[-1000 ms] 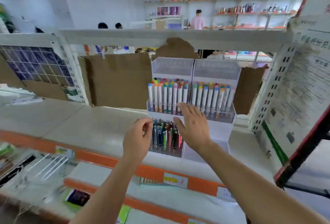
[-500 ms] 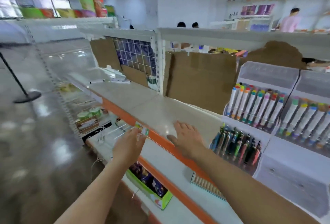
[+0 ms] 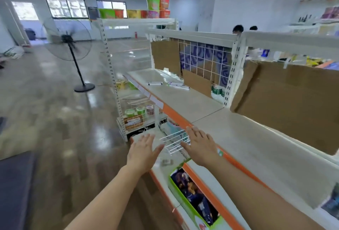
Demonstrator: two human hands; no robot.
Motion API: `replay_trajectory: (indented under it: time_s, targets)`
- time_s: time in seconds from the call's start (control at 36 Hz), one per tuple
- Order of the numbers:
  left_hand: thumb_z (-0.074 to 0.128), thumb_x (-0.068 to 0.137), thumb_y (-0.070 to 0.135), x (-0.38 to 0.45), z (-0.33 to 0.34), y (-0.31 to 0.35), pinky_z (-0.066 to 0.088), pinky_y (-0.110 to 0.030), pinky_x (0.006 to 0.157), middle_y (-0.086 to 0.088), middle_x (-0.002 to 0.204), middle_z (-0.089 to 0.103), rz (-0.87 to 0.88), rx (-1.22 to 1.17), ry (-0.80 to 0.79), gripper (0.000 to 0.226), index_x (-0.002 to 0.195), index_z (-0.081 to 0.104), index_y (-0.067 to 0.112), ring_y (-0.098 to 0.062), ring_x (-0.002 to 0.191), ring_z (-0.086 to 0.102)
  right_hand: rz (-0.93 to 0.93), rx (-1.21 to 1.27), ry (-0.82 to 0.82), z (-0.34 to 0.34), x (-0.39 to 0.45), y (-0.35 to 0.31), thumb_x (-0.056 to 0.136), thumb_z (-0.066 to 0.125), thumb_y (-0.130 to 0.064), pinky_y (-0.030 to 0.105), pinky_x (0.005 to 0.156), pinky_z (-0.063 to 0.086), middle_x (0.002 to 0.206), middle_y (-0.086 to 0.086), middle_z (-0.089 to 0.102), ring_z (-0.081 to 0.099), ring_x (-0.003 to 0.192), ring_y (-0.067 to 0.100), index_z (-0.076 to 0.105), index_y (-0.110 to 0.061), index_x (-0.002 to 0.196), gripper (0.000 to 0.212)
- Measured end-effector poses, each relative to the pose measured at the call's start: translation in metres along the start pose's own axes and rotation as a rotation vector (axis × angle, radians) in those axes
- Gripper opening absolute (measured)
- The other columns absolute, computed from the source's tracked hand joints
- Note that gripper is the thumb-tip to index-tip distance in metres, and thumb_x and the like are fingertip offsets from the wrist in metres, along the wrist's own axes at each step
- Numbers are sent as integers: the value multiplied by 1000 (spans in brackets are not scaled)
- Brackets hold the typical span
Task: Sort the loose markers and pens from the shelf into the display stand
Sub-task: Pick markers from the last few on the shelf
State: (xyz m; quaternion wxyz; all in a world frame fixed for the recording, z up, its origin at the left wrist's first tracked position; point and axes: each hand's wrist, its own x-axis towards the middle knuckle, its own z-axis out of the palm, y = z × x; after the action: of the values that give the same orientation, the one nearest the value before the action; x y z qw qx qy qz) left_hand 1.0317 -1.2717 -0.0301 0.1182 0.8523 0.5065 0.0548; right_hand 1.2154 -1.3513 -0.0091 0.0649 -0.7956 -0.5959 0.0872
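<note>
Left hand: the left hand [image 3: 145, 149] was spread flat, fingers apart, grasping nothing.
Right hand: the right hand [image 3: 200, 145] was likewise splayed and empty, above the orange shelf edge [image 3: 176, 115].
Loose markers: the markers [image 3: 169, 84] lay well apart, far along the shelf [image 3: 185, 99].
Display stand: out of view.
Risk: round markers could roll off the edge if swept hastily.

We note a pedestal fan [image 3: 68, 41] standing on the glossy floor [image 3: 45, 112] at left. Cardboard sheets [image 3: 286, 97] line the rack's back, beside a white wire grid panel [image 3: 205, 61]. Coloured tubs [image 3: 154, 9] sit atop the far rack. A green box [image 3: 194, 193] lies on the lower tier.
</note>
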Motion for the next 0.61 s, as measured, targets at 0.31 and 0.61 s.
replay_trajectory:
  time_s: [0.31,0.61]
  targets:
    - [19,95,60,59,-8,-66,9,-40,117,2,160,9,-46,-2,-55,67,152,13,24,-16,147,5,-21,-29,-84,11,90,-53,99,20,-55,44,119,3,160,1,0,2,147,23,-1,-23,152,65]
    - [17,95,62,164,-15,-89,5,-41,119,1,160,3,-85,-5,-62,71,152,10,21,-16,147,-1,-78,-37,-10,6,217,-52,99,24,-54,42,116,13,159,1,11,15,143,22,6,-21,152,65]
